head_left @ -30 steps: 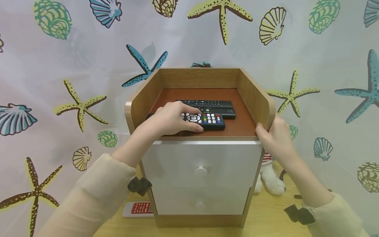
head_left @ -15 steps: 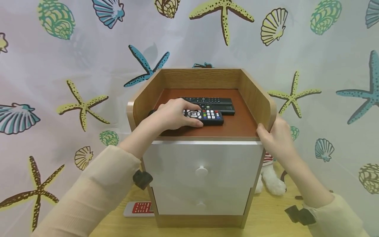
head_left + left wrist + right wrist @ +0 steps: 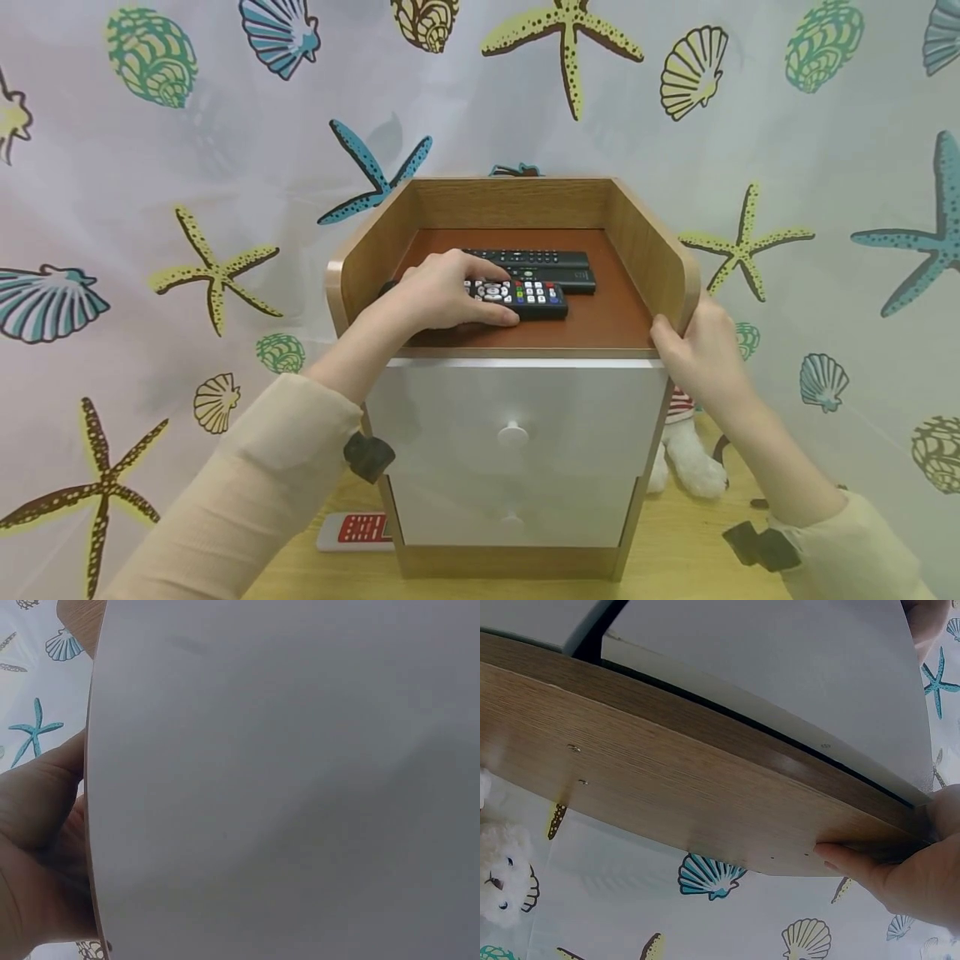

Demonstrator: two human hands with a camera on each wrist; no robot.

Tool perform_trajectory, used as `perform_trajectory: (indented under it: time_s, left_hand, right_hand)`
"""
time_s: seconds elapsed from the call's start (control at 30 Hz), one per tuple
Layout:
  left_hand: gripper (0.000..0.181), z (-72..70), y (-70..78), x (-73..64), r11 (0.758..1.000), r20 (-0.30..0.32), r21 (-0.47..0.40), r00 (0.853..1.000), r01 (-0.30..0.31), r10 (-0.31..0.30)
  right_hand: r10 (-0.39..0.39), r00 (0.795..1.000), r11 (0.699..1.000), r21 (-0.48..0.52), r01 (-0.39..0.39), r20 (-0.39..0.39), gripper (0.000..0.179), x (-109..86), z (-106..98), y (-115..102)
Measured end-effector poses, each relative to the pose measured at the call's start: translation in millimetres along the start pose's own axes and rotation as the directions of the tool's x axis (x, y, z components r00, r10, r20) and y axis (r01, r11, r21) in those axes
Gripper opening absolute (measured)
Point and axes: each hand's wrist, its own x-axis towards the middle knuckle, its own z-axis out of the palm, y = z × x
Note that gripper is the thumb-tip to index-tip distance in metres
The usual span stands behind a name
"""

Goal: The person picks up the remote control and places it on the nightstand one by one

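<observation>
Head view first: we have a small cabinet [image 3: 510,562] on a yellow wood-grain surface [image 3: 667,567], a white curtain [image 3: 487,100] printed with starfish and shells behind it. Near the front edge of the cabinet top lies the front remote [image 3: 528,302], black with white and coloured buttons, long side roughly along that edge. Our left hand [image 3: 447,292] grips it, thumb on the near side, fingers over the far side, covering its left part. Just behind lie the middle remote [image 3: 568,281] and, nearer the back wall, the far remote [image 3: 534,257]. Our right hand [image 3: 697,337] clasps the right side wall [image 3: 651,258] at its front corner, thumb inside. The upper drawer [image 3: 450,408] appears to stand slightly forward of the lower drawer [image 3: 442,517], though we cannot be sure from above. Left of the cabinet's base, a red-and-white handset [image 3: 352,532] has its right end hidden by the cabinet; past the right side, a white plush toy [image 3: 692,467] shows striped clothing and legs. Right wrist view adds the plush's eyes and nose, small marks on the cabinet's outer face, and a finger laid against it. Left wrist view is mostly pale panel, part of the left hand beyond its edge; the remotes show in the head view alone.
</observation>
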Motion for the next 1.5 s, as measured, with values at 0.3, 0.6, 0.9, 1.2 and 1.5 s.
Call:
perform_trajectory:
  time_s: [0.3, 0.6, 0.9, 1.2, 1.5]
  left_hand:
    - [0.047, -6.2, -4.1, -23.1, 0.955, -0.261, -0.221, 0.956, -0.197, 0.137]
    - [0.05, 8.5, -19.4, -101.4, 0.779, -0.563, -0.234, 0.735, -0.582, 0.379]
    - [0.037, 50.1, -94.2, -152.3, 0.616, -0.724, -0.388, 0.64, -0.686, 0.258]
    - [0.029, 95.4, -177.3, -162.0, 0.806, -0.673, -0.524, 0.713, -0.274, -0.195]
    - [0.03, 166.0, -224.1, -154.8, 0.915, -0.505, -0.398, 0.815, 0.071, -0.283]
  right_hand:
    - [-0.015, 1.0, 1.0, 0.0, 0.015, -0.016, 0.034, 0.3, 2, 2]
    - [-0.019, 1.0, 1.0, -0.009, 0.019, -0.016, 0.033, 0.0, 1, 2]
    - [-0.011, 1.0, 1.0, 0.006, 0.011, -0.011, 0.034, 1.1, 2, 1]
    - [-0.008, 1.0, 1.0, -0.013, 0.007, -0.022, 0.034, 1.3, -2, 5]
    - [0.003, 1.0, 1.0, -0.005, -0.003, 0.003, 0.037, 0.6, -1, 5]
